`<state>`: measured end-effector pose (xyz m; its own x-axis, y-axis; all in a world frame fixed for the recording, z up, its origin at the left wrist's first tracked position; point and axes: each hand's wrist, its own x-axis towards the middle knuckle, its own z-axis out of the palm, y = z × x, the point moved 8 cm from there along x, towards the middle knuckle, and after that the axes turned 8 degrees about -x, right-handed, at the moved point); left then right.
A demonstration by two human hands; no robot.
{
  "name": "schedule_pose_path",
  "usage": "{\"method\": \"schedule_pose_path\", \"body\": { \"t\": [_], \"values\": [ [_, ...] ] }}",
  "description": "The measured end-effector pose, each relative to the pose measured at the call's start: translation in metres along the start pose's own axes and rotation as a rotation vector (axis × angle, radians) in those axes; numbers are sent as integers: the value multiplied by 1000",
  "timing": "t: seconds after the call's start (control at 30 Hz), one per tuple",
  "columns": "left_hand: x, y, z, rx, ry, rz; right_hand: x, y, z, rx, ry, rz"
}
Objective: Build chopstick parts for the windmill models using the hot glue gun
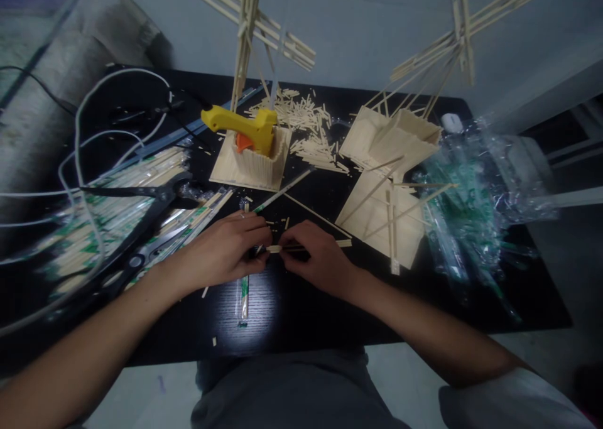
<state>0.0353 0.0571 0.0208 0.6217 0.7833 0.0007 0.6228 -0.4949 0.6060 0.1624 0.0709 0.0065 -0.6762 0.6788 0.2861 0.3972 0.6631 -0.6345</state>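
My left hand (230,248) and my right hand (315,254) meet over the middle of the black table (306,316). Both pinch a thin wooden stick (277,248) lying crosswise between them, its far end poking out past my right hand. A wrapped stick in a clear sleeve (244,294) lies just under my left hand. Behind the hands a yellow glue gun (245,127) rests in a small open box of sticks on a square base (252,159).
Black shears (141,228) lie on piled wrapped chopsticks (117,209) at the left, with white cables (85,165). Cut stick bits (306,127) litter the back. Stick panels (386,178) and empty plastic wrappers (471,215) fill the right. Tall stick frames (249,33) rise above.
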Motion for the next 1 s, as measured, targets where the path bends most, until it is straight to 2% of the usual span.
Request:
{"method": "schedule_pose_path", "body": {
  "t": [1.0],
  "values": [
    [0,2,-1,2,-10,-3,-1,2,1,12,-16,32]
  ]
}}
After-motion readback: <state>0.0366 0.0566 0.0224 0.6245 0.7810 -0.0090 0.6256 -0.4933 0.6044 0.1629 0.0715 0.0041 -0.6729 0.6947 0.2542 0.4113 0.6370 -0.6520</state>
